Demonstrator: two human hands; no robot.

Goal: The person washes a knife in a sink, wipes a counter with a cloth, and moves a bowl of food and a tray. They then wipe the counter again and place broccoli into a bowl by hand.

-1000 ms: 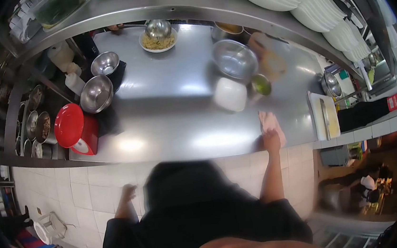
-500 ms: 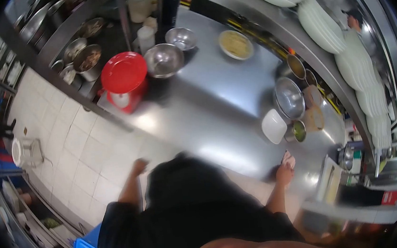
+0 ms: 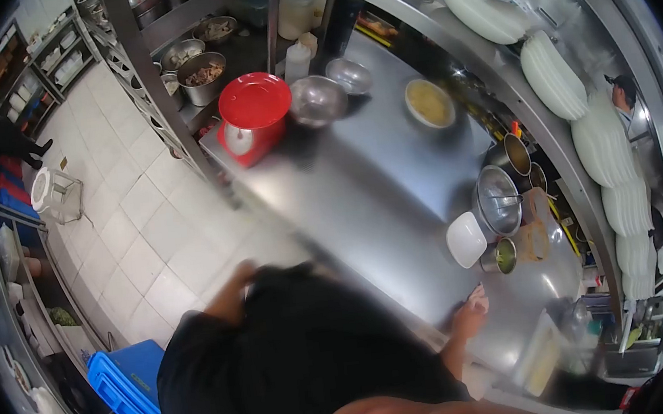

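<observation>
My left hand [image 3: 244, 273] hangs beside my dark clothing above the tiled floor; its fingers are blurred and partly hidden. My right hand [image 3: 470, 315] is at the near part of the steel counter [image 3: 381, 226], closed round a small pale pinkish thing [image 3: 479, 292] that I cannot make out. Just beyond it stand a white square dish [image 3: 466, 239] and a small metal pot [image 3: 499, 256] with green contents. A large metal bowl [image 3: 497, 197] with a utensil in it sits beside them.
A red scale [image 3: 255, 138] and metal bowls [image 3: 319, 102] stand at the counter's far left, a yellow-filled bowl [image 3: 430, 103] at the back. Stacked white plates [image 3: 554, 78] line the right shelf. A blue bin [image 3: 129, 386] and white stool [image 3: 56, 193] are left. Other people are nearby.
The view has turned, so the counter items sit further right or lower. More of the blue bin and the people nearby shows. My right hand still holds the pale thing near the counter.
</observation>
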